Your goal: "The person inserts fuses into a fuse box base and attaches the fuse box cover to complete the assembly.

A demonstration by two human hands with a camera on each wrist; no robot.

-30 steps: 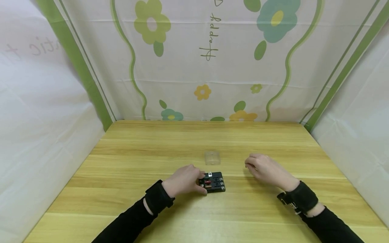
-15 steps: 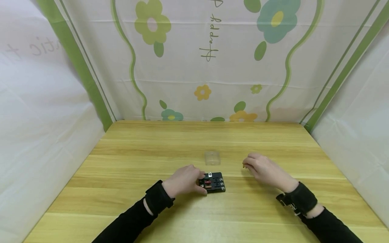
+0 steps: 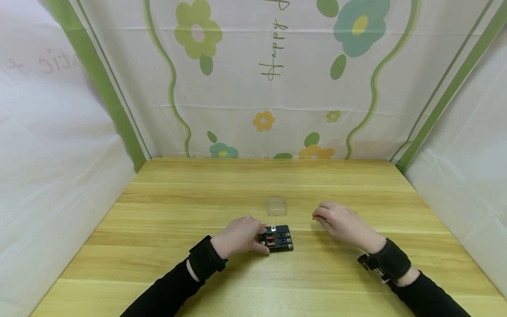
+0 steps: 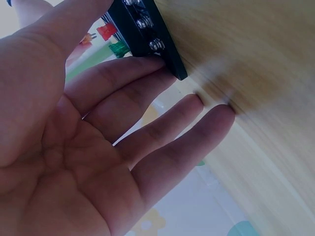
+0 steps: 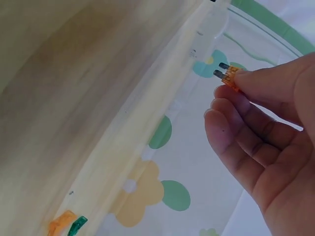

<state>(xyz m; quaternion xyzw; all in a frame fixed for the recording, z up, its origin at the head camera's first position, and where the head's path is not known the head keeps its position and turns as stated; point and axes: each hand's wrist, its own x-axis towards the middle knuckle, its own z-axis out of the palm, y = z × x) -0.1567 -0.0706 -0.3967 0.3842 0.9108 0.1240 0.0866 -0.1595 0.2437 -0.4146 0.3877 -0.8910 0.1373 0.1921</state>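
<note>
A black fuse box [image 3: 282, 243] lies on the table, with screw terminals along its edges. My left hand [image 3: 239, 237] grips its left end between thumb and fingers, while the other fingers extend past it. A red blade fuse [image 4: 107, 31] and a green blade fuse [image 4: 118, 48] are seated in the box, and an orange one [image 3: 271, 244] shows beside the red in the head view. To the right of the box, my right hand [image 3: 344, 224] pinches an orange blade fuse [image 5: 231, 78] between thumb and index finger, its two metal prongs pointing away from the fingertips.
Behind the fuse box lies a clear plastic cover [image 3: 276, 206]. Loose on the table in the right wrist view are another orange fuse [image 5: 61, 221] and a green fuse [image 5: 77, 225]. Printed cloth walls [image 3: 233, 88] enclose the wooden table [image 3: 198, 180] at the back and sides.
My right hand has shifted a little left, closer to the fuse box, with the orange fuse pinched in it. The left hand keeps its hold on the box in the same place.
</note>
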